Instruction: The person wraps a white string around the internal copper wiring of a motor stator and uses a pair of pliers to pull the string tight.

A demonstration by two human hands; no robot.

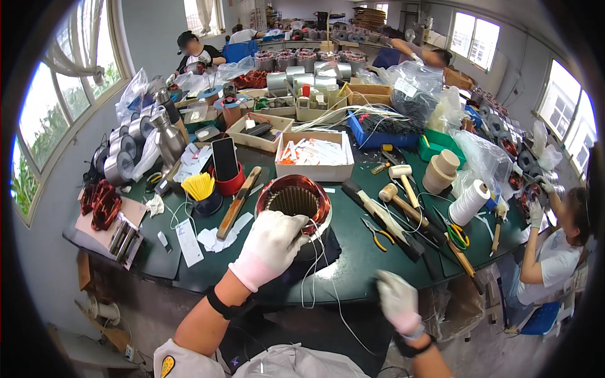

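Left hand (pixel 270 244): you half-curled it on the coil (pixel 321 200), hold unclear.
Right hand (pixel 398 301): was too blurred to judge opening or hold.
Cord (pixel 303 291): lacing, apparently; next likely wanted steady tension.

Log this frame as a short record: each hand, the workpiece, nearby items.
Left: white-gloved left hand, fingers at the workpiece's rim
Workpiece: round, copper-wound metal stator
Cord: thin white cord, hanging past the table edge
Right: white-gloved right hand, blurred, apart from the workpiece; grip unclear
Behind workpiece: cream cardboard box of white strips
Rightward: yellow-handled metal pliers
Surface: dark green tabletop
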